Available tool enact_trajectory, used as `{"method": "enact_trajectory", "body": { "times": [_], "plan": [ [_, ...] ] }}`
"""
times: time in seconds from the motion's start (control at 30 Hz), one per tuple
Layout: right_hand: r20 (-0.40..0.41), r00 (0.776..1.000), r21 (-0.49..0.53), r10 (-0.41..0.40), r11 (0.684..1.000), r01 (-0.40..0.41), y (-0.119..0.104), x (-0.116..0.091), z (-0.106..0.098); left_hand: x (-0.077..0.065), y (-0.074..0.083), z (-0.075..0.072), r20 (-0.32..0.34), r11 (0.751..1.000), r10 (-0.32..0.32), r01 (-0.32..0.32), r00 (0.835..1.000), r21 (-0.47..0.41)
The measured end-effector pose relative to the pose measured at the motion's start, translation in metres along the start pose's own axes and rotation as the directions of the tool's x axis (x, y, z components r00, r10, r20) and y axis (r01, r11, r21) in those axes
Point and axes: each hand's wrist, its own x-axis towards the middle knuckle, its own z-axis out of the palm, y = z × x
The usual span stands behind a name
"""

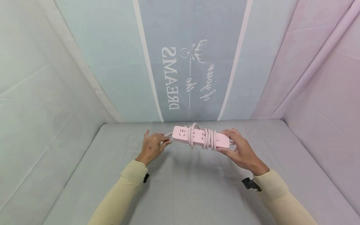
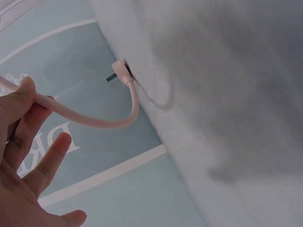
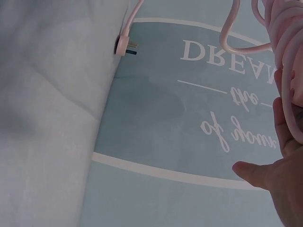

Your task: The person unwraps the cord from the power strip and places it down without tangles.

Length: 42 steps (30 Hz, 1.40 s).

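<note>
A pink power strip (image 1: 201, 137) is held up over the grey surface, its cord (image 1: 206, 137) wound round it in several loops. My right hand (image 1: 242, 150) grips the strip's right end between thumb and fingers. Near the left end, my left hand (image 1: 153, 145) pinches a loose length of the same cord between thumb and forefinger, other fingers spread. In the left wrist view this cord (image 2: 102, 123) curves away to a pink plug (image 2: 122, 72) with metal prongs. The right wrist view shows the plug (image 3: 123, 46) hanging close to the grey surface.
Grey cloth (image 1: 180, 193) covers the flat surface below the hands. A blue-green fabric wall (image 1: 118, 56) with white stripes and mirrored lettering rises behind. Pale fabric walls close off the left (image 1: 42, 109) and right (image 1: 326, 118) sides.
</note>
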Motion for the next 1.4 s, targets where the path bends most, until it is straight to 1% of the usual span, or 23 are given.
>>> {"method": "enact_trajectory", "body": {
  "times": [0.27,0.4,0.93,1.17,1.4],
  "plan": [
    [-0.004,1.000,-0.002,-0.018,1.000,0.018,0.0016,-0.0013,0.0013,0.0008,0.0010,-0.0006,-0.002,0.998,-0.055,0.055,0.998,-0.024],
    [-0.005,1.000,0.001,-0.021,1.000,0.021,0.0020,-0.0012,0.0015,0.0017,0.0020,-0.0016,-0.012,0.997,-0.068,0.068,0.998,-0.033],
    [-0.016,1.000,0.003,-0.023,1.000,0.023,0.0026,-0.0047,0.0038,0.0027,0.0006,0.0002,-0.118,0.999,-0.038,0.034,0.992,-0.036],
    [0.000,1.000,0.005,0.000,1.000,0.000,0.0009,-0.0025,0.0010,0.0050,0.0022,-0.0029,-0.143,0.998,-0.041,0.034,0.989,-0.055],
    [0.019,1.000,0.014,0.021,1.000,-0.021,-0.0019,0.0016,-0.0027,0.0081,0.0041,-0.0063,-0.142,0.995,-0.069,0.059,0.987,-0.077]
  ]
}}
